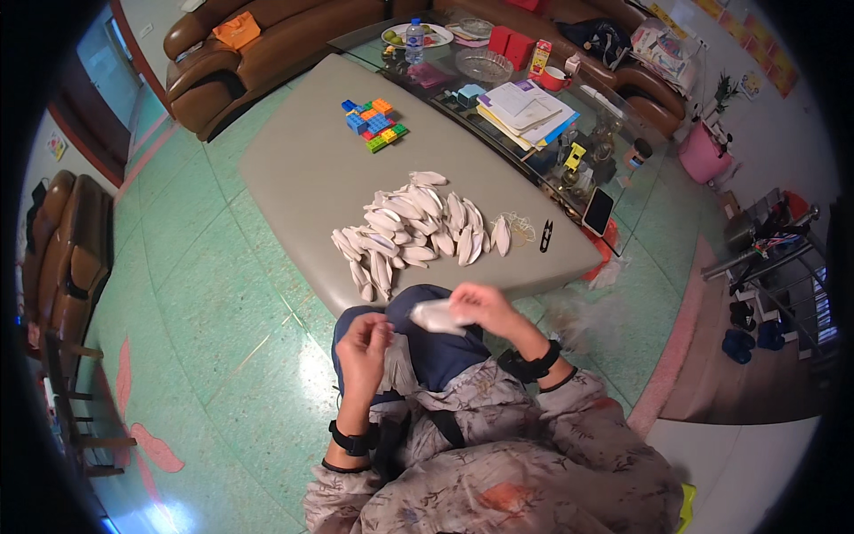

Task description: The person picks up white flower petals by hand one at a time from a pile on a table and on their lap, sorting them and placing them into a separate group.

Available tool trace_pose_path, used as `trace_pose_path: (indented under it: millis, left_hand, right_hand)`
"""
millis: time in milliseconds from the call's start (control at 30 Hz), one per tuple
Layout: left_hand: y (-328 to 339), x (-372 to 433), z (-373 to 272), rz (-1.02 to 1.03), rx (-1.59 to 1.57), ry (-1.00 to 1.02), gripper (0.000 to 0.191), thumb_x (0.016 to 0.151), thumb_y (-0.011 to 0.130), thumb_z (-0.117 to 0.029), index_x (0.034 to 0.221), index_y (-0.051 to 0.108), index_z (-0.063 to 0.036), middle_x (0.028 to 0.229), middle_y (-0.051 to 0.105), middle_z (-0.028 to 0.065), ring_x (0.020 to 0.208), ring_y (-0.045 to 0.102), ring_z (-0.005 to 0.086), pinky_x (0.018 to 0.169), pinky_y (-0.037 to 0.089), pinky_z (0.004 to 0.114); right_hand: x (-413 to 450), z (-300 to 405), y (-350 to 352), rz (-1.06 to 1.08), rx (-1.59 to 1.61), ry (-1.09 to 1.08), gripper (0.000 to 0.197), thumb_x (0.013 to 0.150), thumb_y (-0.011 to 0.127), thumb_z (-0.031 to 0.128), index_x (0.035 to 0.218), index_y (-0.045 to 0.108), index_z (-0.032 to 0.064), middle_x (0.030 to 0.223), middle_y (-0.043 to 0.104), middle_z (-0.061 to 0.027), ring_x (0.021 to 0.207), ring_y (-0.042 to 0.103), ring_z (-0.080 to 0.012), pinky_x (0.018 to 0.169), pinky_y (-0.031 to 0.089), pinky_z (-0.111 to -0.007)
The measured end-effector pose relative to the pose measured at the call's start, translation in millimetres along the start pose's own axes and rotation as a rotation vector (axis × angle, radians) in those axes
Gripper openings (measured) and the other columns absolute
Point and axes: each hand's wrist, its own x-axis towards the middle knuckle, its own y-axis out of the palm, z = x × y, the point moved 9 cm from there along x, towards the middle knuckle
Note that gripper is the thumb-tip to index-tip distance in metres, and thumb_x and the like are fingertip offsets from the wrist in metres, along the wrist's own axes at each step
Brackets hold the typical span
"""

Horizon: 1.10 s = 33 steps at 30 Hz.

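Over my lap, my right hand [486,308] grips a pale, pod-shaped cloth piece [438,316], blurred by motion. My left hand [365,348] is raised over my other thigh with thumb and fingers pinched together; whether a thin strand is between them cannot be seen. A bundle of whitish threads [399,367] hangs beside it against my dark blue trousers. In front of my knees, a heap of similar pale cloth pieces [407,217] lies on a beige padded bench [300,153]. A tangle of thin thread [520,225] and black thread snips [546,235] lie right of the heap.
Toy building bricks [377,125] sit farther back on the bench. Along its right side runs a glass table [454,110] with papers [527,113], a water bottle [414,41], a red cup [554,79] and a phone [598,212]. Brown sofas [287,50] stand behind.
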Motion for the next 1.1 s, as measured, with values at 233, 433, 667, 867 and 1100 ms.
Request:
trace_pose_path:
  millis: [233,433,667,867,1100]
  left_hand:
    - [-53.2,-7.2,20.8,-0.18,0.498,-0.037,0.015,0.085,0.059,-0.013,0.087,0.061,0.0017,0.073,0.065,0.0124,0.065,0.063,0.0182,0.063,0.05,0.03]
    - [-45.4,-44.2,69.1,0.175,0.899,-0.255,0.034,0.076,0.064,-0.034,0.084,0.064,-0.0016,0.073,0.064,0.0187,0.07,0.062,0.0371,0.063,0.049,0.042]
    - [-51.2,-54.7,91.9,0.142,0.15,-0.531,0.02,0.081,0.066,-0.015,0.088,0.057,0.0013,0.074,0.063,0.0084,0.062,0.063,0.0164,0.056,0.052,0.028]
    - [-31.2,-47.6,62.7,0.115,-0.267,-0.543,0.014,0.085,0.063,-0.012,0.089,0.054,-0.0015,0.081,0.064,0.0101,0.067,0.064,0.0177,0.062,0.054,0.027]
    - [-28.8,-45.1,51.4,0.127,-0.387,-0.5,0.013,0.087,0.059,-0.012,0.09,0.053,-0.0013,0.083,0.064,0.0111,0.067,0.065,0.0191,0.061,0.054,0.028]
  right_hand:
    - [30.0,1.2,-152.8,-0.933,-0.695,-0.202,0.011,0.08,0.06,0.011,0.085,0.056,0.002,0.083,0.061,-0.013,0.072,0.057,-0.0265,0.066,0.045,-0.035]
    - [72.1,-44.1,-167.5,-0.741,-0.853,-0.178,0.021,0.078,0.056,0.007,0.098,0.06,0.0014,0.097,0.059,-0.0177,0.092,0.055,-0.0333,0.082,0.044,-0.04]
    - [45.3,-0.6,-13.6,-0.256,-0.644,-0.187,0.019,0.082,0.056,0.005,0.1,0.059,0.0006,0.099,0.062,-0.0144,0.09,0.061,-0.0286,0.078,0.049,-0.034]
    - [-30.6,60.5,131.3,0.266,-0.651,-0.569,0.026,0.07,0.067,0.005,0.093,0.056,-0.0007,0.097,0.054,-0.0107,0.092,0.053,-0.029,0.078,0.046,-0.036]
    - [-34.1,69.5,135.5,0.216,-0.688,-0.704,0.022,0.07,0.065,0.0,0.091,0.058,0.0002,0.088,0.057,-0.0098,0.082,0.056,-0.0284,0.071,0.049,-0.033]
